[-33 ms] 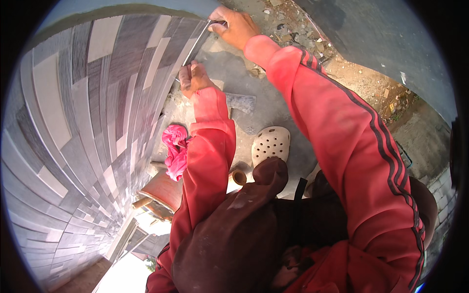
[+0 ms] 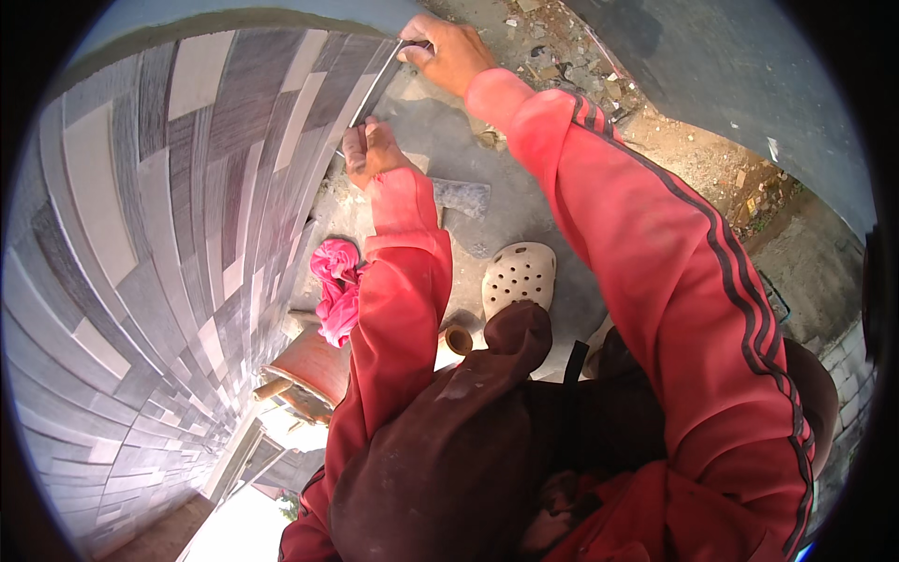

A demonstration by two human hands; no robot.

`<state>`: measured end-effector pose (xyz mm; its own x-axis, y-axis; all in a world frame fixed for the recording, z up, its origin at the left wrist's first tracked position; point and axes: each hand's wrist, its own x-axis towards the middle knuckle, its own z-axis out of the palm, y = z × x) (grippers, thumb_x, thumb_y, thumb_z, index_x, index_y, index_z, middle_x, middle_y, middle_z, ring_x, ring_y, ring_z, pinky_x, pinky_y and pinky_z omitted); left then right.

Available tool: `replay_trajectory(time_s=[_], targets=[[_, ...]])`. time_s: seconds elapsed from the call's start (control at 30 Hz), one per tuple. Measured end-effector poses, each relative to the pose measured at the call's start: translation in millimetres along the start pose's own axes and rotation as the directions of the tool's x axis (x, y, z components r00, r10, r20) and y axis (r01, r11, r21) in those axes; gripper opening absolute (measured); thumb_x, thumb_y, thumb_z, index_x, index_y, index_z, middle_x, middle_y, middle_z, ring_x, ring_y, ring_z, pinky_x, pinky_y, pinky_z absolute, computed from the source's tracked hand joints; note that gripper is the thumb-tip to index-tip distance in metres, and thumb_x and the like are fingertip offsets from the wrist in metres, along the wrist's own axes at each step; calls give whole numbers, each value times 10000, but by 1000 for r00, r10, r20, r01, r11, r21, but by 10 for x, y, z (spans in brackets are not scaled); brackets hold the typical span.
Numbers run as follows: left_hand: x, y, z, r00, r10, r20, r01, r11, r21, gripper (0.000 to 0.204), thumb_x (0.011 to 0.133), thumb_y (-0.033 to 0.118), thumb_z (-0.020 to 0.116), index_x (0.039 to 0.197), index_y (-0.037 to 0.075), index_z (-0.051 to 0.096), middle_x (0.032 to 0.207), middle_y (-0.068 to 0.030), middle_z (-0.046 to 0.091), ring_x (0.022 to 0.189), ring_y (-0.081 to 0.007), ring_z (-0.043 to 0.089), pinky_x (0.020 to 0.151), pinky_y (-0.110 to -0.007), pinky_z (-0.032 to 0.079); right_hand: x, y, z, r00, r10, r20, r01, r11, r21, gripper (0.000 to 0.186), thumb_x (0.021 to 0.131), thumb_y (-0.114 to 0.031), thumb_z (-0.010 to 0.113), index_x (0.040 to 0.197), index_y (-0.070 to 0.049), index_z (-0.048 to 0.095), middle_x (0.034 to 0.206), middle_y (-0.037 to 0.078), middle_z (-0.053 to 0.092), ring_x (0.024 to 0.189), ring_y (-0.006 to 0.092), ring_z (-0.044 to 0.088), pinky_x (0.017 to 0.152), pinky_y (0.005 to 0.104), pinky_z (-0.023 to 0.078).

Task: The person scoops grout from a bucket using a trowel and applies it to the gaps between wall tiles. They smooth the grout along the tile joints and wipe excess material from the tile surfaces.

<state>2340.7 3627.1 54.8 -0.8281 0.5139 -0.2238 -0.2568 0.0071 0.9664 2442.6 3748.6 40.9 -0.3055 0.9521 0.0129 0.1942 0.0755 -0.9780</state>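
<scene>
Head view: Thin strip held beside a patterned wall

The right hand pinched the far end between thumb and bent fingers, while the left hand had its fingertips closed on the near end. The strip ran between them along the wall's edge, over a dusty floor; whether it touched the wall could not be told. It looked light and fairly stiff, perhaps prone to flex mid-length, so the two ends seemed the surest grip. A pink cloth and a beige clog showed nearer the body.
</scene>
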Motion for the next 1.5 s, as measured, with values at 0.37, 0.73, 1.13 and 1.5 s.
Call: replay_trajectory(time_s=[0.37, 0.73, 1.13, 1.5], targets=[[60, -134, -128, 975, 134, 178, -151, 985, 85, 111, 840, -50, 502, 942, -6, 496, 894, -28, 486, 824, -109, 460, 780, -206, 402, 14, 38, 74, 973, -215, -86, 211, 976, -62, 212, 799, -119, 665, 998, -54, 629, 920, 120, 631, 829, 286, 624, 708, 382, 493], [-124, -77, 13, 995, 53, 85, -61, 993, 103, 241, 874, 27, 572, 1065, -46, 445, 1068, -69, 467, 907, -142, 453, 833, -239, 419, -11, -37, 5, 983, -170, -73, 172, 985, 21, 176, 787, -126, 625, 932, -39, 575, 928, 191, 600, 899, 401, 576, 760, 440, 458], [-36, -124, -36, 992, 125, 27, -123, 991, -61, 541, 884, 39, 583, 1318, -163, 330, 1262, -214, 500, 1106, -208, 532, 926, -279, 448, -46, -65, 50, 960, -259, -104, 258, 966, -22, 163, 791, -72, 628, 920, -31, 537, 902, 191, 580, 876, 403, 565, 748, 447, 448], [-3, -60, -48, 973, 189, 131, -194, 981, 24, 117, 875, 6, 520, 945, -70, 464, 889, -43, 525, 798, -92, 481, 714, -209, 422, -2, -24, 87, 952, -293, -88, 282, 953, -114, 191, 796, -85, 638, 926, -19, 516, 912, 215, 568, 891, 428, 556, 763, 460, 445]])
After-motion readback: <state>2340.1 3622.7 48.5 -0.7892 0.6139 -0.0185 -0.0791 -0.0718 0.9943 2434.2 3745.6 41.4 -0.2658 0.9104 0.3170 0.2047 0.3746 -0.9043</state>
